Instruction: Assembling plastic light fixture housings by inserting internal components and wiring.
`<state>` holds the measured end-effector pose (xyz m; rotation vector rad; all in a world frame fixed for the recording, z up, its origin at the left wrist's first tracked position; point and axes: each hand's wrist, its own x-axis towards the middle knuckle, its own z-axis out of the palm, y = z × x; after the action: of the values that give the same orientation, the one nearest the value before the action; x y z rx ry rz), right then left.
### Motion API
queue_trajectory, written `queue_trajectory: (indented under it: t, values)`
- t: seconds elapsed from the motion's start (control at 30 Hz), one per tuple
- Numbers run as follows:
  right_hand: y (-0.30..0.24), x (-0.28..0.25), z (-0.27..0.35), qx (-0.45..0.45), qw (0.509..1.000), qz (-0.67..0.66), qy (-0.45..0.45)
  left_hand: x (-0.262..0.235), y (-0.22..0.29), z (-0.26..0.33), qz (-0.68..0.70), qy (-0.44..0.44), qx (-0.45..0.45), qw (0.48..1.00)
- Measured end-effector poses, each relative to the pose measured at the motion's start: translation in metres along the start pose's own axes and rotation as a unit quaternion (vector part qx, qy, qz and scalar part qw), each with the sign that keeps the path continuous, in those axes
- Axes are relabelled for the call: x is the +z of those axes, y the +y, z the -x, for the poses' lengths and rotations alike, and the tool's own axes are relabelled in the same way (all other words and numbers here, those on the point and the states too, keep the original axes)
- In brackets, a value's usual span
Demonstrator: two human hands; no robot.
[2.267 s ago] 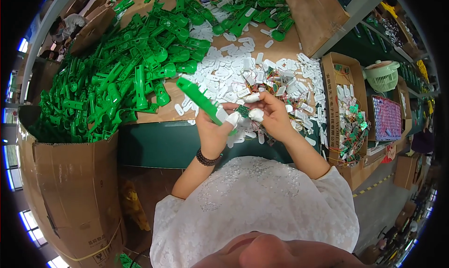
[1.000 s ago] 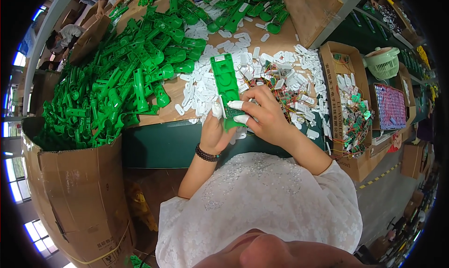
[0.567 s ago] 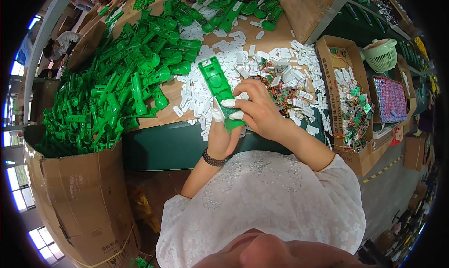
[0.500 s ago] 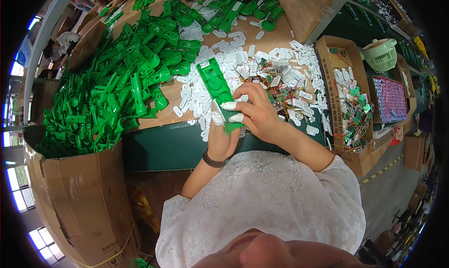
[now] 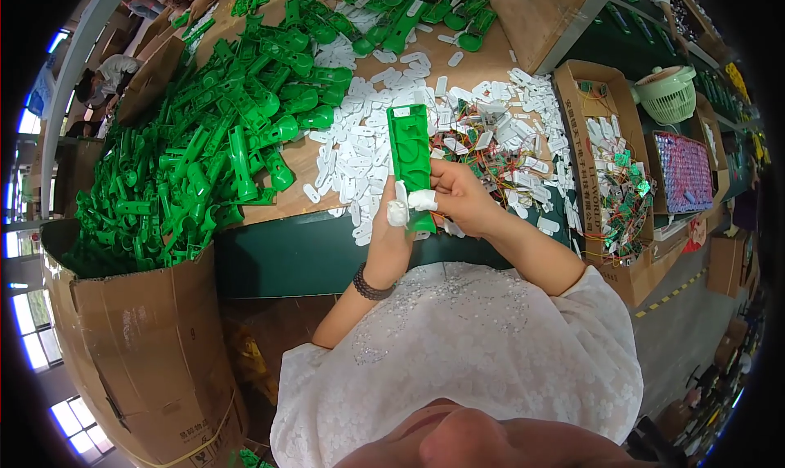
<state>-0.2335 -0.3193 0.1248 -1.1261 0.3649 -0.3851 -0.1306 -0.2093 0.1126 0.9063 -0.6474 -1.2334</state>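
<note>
A long green plastic casing half (image 5: pixel 410 145) stands upright in front of my chest, its hollow inner side facing me. My left hand (image 5: pixel 388 237) is wrapped round its lower left side, the thumb lying along the edge. From the right, my right hand (image 5: pixel 464 198) pinches the casing's lower part between thumb and curled fingers. White coverings wrap several of my fingertips, and a dark bead bracelet (image 5: pixel 372 283) circles my left wrist. Beyond the hands lie many small white oval plastic pieces (image 5: pixel 360 153) and a tangle of wired parts (image 5: pixel 499 153).
A large heap of green casings (image 5: pixel 237 116) fills the left, above a tall cardboard carton (image 5: pixel 147 329). On the right are a cardboard box (image 5: pixel 585 174) of wired circuit boards, a pale green fan (image 5: pixel 666 94) and a tray of pinkish-purple pieces (image 5: pixel 683 172).
The casing has swung from leaning left to nearly upright and shifted slightly right. My right fingers have moved from pressing on its face to gripping its right edge.
</note>
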Motion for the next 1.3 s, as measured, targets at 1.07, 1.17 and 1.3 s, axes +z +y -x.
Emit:
queue_trajectory:
  t: [1.07,1.17,1.3]
  values:
    - [-0.046,-0.015,-0.012,-0.106,0.986,-0.074,0.103,-0.048,0.003,-0.022,0.358,-0.108,-0.055,0.926]
    - [-0.045,-0.009,-0.017,-0.128,0.986,0.035,0.098,-0.047,0.001,-0.022,0.361,-0.103,-0.060,0.925]
    - [-0.054,-0.001,-0.024,-0.086,0.992,-0.049,0.075,-0.034,0.004,-0.021,0.175,-0.059,-0.045,0.982]
